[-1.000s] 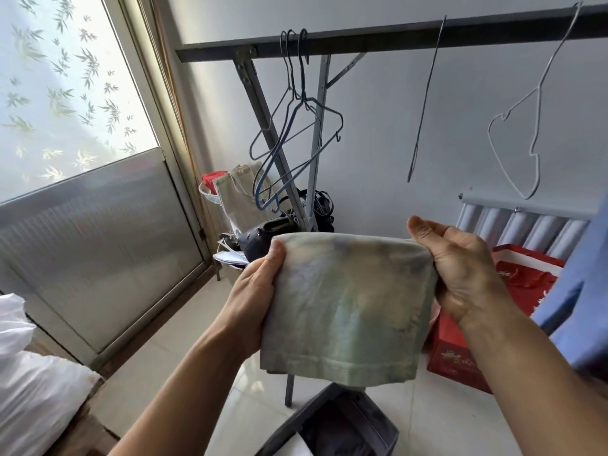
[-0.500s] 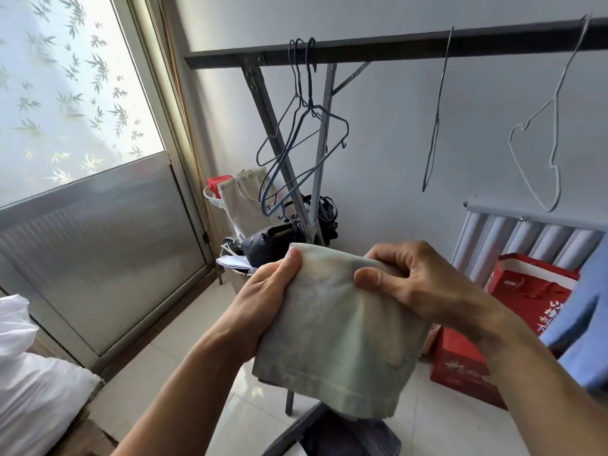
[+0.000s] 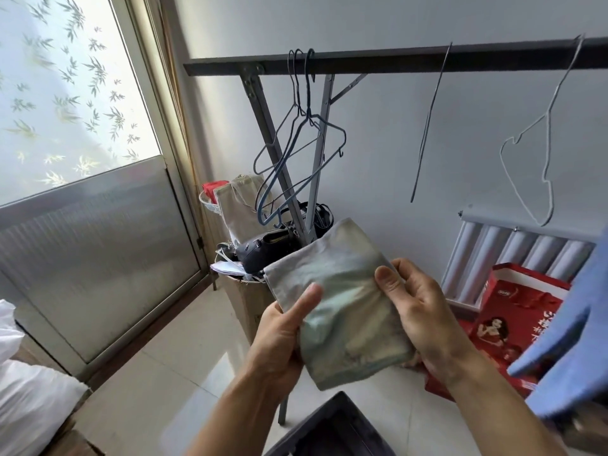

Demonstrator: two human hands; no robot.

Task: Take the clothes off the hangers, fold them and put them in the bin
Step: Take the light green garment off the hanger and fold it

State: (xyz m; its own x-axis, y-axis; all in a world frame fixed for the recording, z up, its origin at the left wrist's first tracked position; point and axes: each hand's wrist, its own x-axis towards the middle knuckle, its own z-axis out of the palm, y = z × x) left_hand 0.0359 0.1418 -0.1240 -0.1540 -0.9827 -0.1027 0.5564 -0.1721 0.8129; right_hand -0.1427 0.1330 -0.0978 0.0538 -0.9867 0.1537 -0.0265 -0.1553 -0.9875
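Pale green-grey folded cloth (image 3: 342, 301) pinched by left hand (image 3: 279, 337) and right hand (image 3: 418, 311), held in air above dark grey bin (image 3: 316, 426), not yet in. Wire hangers (image 3: 308, 106) on black rail (image 3: 394, 60) bare. Blue garment (image 3: 566, 340) at right probably left to fold.

The room was bright with daylight. It came in through the big window (image 3: 65, 87) on the left, and the glass glowed almost white. The floor (image 3: 184, 357) shone a little. The rail (image 3: 394, 60) looked dark against the pale wall (image 3: 394, 159). The left hand (image 3: 279, 337), the right hand (image 3: 418, 311) and the folded cloth (image 3: 345, 291) were sharp. The blue cloth (image 3: 566, 324) at the right edge was blurry, and lines leaned near the edges
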